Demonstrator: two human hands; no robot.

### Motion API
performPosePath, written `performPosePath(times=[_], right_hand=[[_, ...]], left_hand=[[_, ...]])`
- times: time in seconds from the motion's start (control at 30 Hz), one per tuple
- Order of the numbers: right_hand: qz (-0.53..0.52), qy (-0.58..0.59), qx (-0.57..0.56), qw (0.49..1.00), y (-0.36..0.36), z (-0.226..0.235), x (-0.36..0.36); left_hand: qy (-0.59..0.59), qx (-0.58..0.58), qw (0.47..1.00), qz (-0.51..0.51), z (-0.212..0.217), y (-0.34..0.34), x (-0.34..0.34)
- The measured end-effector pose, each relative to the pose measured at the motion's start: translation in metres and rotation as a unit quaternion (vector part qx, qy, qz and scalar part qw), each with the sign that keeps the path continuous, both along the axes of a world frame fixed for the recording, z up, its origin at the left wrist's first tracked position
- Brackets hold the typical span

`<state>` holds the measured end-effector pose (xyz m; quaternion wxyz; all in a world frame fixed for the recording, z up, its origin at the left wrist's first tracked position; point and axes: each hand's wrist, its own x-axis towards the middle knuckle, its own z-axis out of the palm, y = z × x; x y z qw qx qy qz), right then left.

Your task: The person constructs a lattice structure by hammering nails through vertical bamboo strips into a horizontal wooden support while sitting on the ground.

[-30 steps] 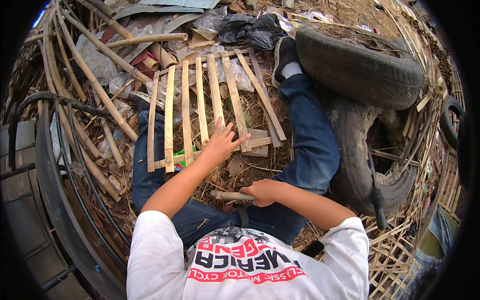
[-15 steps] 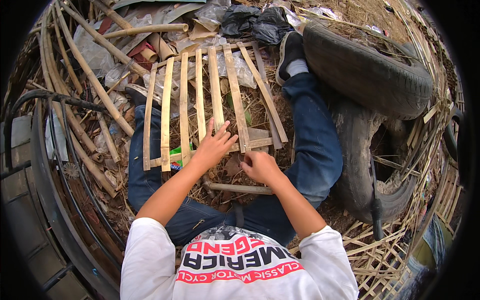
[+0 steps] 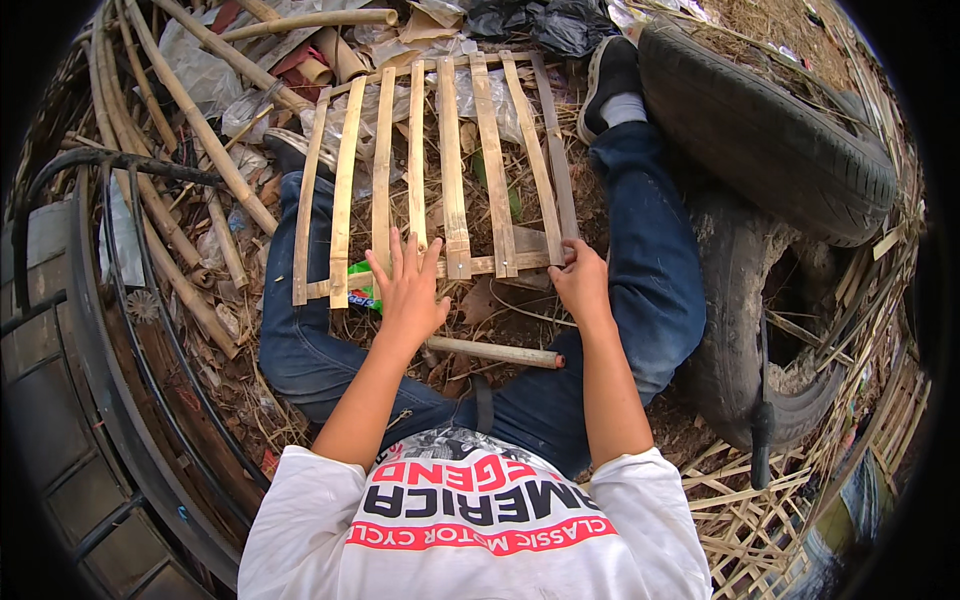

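Observation:
A frame of flat pale bamboo slats (image 3: 452, 170) lies between my legs, its slats running away from me. They cross a far strip and a near cross strip (image 3: 485, 265). My left hand (image 3: 408, 290) is open, fingers spread over the near strip and touching the slats' near ends. At the near right corner my right hand (image 3: 582, 285) is closed, thumb and fingers pinching the end of a greyer slat (image 3: 556, 160), the outermost on the right. That slat's tip is partly hidden by the fingers. Just nearer to me lies a round bamboo stick (image 3: 500, 353).
Two worn tyres (image 3: 765, 130) stand beside my right leg (image 3: 650, 260). Long bamboo poles (image 3: 190, 130) and a black metal frame (image 3: 90, 230) are on the left. Black plastic bags (image 3: 560, 22) lie at the far side. Woven bamboo strips (image 3: 745, 520) lie at lower right.
My right hand has moved right to the frame's corner and gripped the grey slat there. The slat now lies straighter beside the others. My left hand has spread lower on the frame.

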<state>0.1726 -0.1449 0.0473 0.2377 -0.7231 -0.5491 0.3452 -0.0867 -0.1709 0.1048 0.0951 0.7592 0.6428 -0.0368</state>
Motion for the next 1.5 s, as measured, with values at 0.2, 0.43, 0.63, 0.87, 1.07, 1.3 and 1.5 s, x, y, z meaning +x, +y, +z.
performPosePath(times=[0.2, 0.43, 0.63, 0.87, 1.07, 1.3, 1.5], right_hand=[[-0.01, 0.056, -0.003, 0.998, -0.001, -0.012, -0.007], [0.004, 0.01, -0.015, 1.0, -0.003, -0.01, -0.01], [-0.012, -0.04, -0.064, 0.997, -0.004, 0.003, -0.009], [-0.014, -0.085, -0.045, 0.995, -0.021, 0.018, 0.003], [-0.068, -0.046, 0.031, 0.996, -0.018, -0.001, 0.012], [-0.017, 0.004, -0.02, 1.0, -0.017, 0.003, 0.011], [0.035, 0.0, -0.005, 0.999, -0.02, -0.002, 0.009]], left_hand=[[-0.024, -0.014, 1.0, 0.005, -0.009, -0.018, 0.004], [-0.035, -0.004, 0.999, -0.016, -0.005, -0.011, 0.023], [-0.026, -0.011, 0.997, -0.077, -0.003, 0.006, 0.047], [-0.005, 0.002, 0.968, -0.249, -0.019, 0.04, 0.077], [0.001, -0.022, 0.958, -0.285, -0.03, 0.062, 0.104], [-0.004, -0.06, 0.962, -0.268, -0.027, 0.093, 0.096], [-0.044, -0.096, 0.951, -0.291, -0.03, 0.097, 0.082]])
